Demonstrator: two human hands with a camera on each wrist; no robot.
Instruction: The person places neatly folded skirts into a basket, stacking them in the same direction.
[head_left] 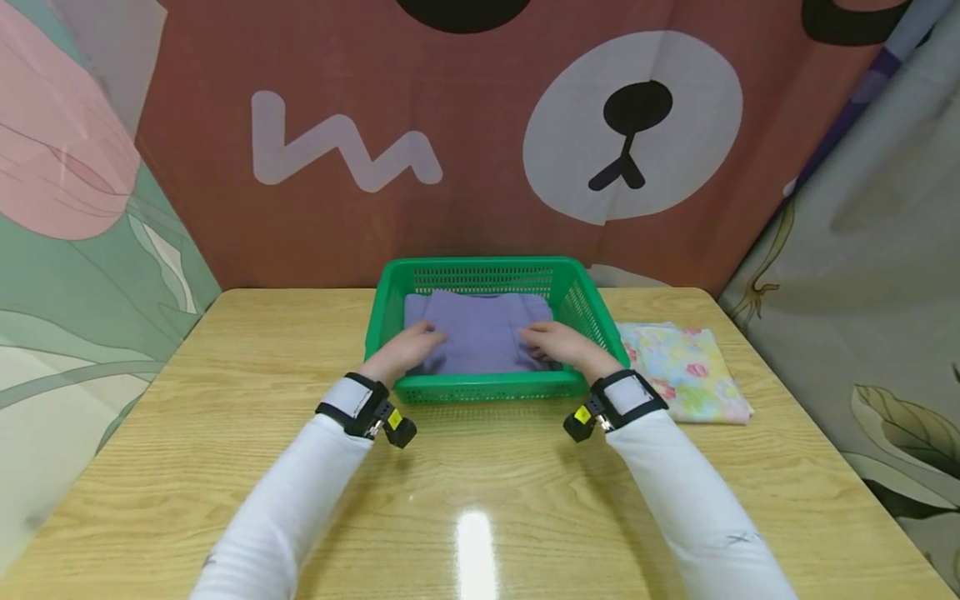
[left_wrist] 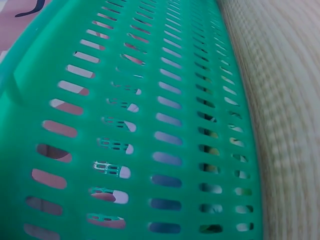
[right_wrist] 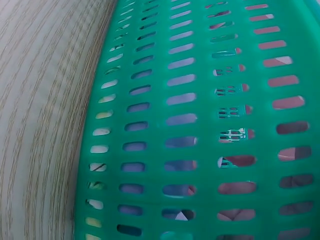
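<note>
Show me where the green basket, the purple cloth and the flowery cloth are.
green basket [head_left: 480, 387]: head view, near front wall.
purple cloth [head_left: 480, 333]: head view, middle of the fold, inside the basket.
flowery cloth [head_left: 686, 371]: head view, centre of its top.

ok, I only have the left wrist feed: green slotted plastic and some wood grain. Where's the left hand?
Observer: The left hand is inside the green basket, resting on a folded purple garment.
Operator: And the right hand?
Observer: The right hand is on the same garment, at its right side, fingers pointing inward.
Operator: Anything else on the table?
Observer: A folded floral cloth lies flat on the wooden table, just right of the basket. Whether it touches the basket I cannot tell.
</note>
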